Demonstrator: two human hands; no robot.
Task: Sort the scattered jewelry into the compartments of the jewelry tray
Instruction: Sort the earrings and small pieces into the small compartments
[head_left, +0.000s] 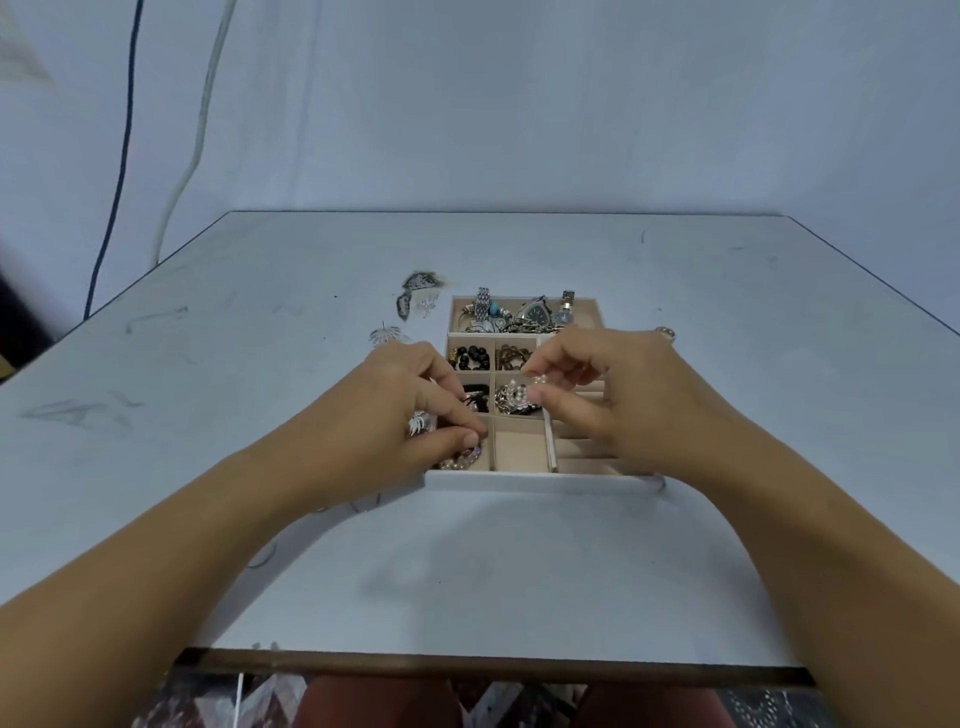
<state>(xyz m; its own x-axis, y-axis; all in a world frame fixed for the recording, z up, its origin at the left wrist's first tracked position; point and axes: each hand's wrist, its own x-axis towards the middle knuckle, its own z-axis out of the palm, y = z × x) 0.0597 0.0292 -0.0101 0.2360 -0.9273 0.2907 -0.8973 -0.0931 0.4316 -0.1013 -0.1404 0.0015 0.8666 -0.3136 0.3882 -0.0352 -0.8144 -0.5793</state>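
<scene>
A beige jewelry tray (540, 480) with a white front wall sits mid-table. Its far compartment holds watches (537, 314); smaller cells hold black beads (470, 357), a brown chain (511, 357) and a silvery pearl cluster (511, 402). My left hand (415, 410) is over the tray's near-left cells, fingers pinched on a pearl bracelet (460, 460), with a silver leaf piece (420, 422) under the fingers. My right hand (602, 395) hovers over the tray's right side, thumb and fingers pinching a small pearl earring (537, 379) above the pearl cluster.
Silver leaf-shaped earrings (387, 335) and darker filigree pieces (418, 293) lie on the white table left of the tray. A ring (666, 332) lies to the tray's right. Cables (117, 171) hang down the wall at far left. The table's front edge (493, 660) is near my lap.
</scene>
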